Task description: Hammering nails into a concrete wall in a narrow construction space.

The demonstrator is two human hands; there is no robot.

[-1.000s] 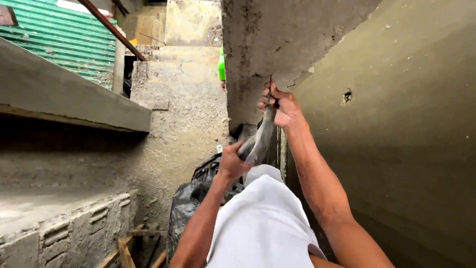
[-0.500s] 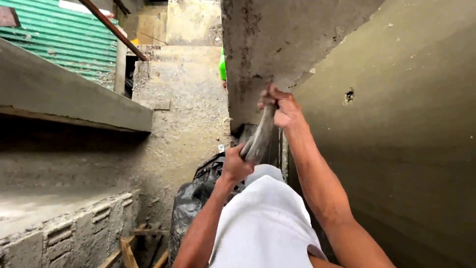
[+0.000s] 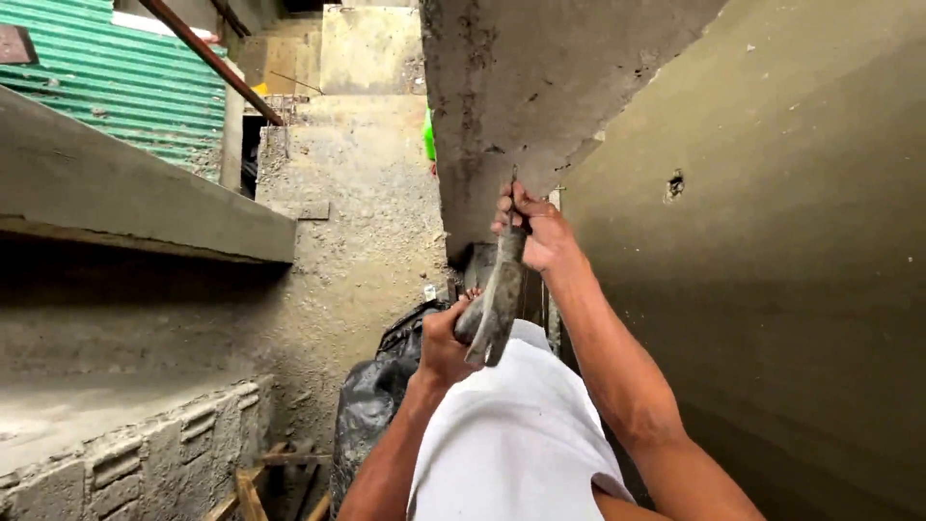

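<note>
A long grey tool caked in cement, shaped like a hammer with a forked lower end, runs between my two hands. My right hand grips its upper end just under the rough concrete slab. A thin dark metal tip sticks up from that fist against the slab's edge. My left hand is closed around the tool's lower end. Below my arms lies white cloth.
A plastered wall rises close on the right. A concrete ledge and a block wall stand at left, with green corrugated sheet above. A black plastic bag and wood scraps lie below. A bright green garment shows far off.
Both hands and the tool sit slightly lower in the view than a second ago. The grips look the same.
</note>
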